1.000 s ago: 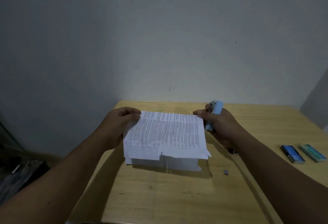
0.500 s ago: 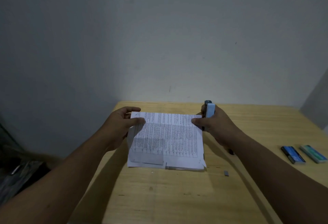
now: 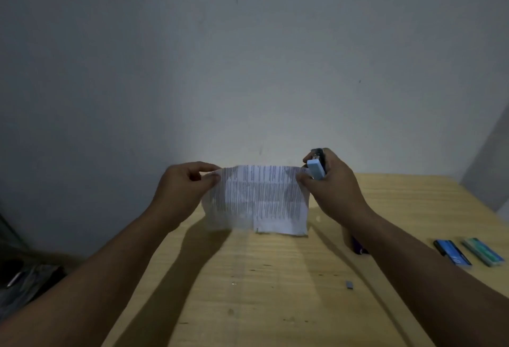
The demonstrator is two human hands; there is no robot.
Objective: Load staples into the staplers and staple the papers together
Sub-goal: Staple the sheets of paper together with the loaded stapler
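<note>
- Printed papers held upright above table; left hand and right hand pinch top corners.
- Light-blue stapler in right hand.
- Right of papers: two boxes, possibly staples.

Two hands, one stapler, two staple boxes.

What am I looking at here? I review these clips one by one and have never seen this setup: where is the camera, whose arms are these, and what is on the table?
There is no machine: a person wears a camera on the head, looking forward and down, so the arms are their own. The left hand and right hand hold a printed sheet of papers up by its top corners above a wooden table. The right hand also grips a light blue stapler. On the table at right lie two small boxes, one blue, one green, probably staples, and a small grey piece nearer the camera.
</note>
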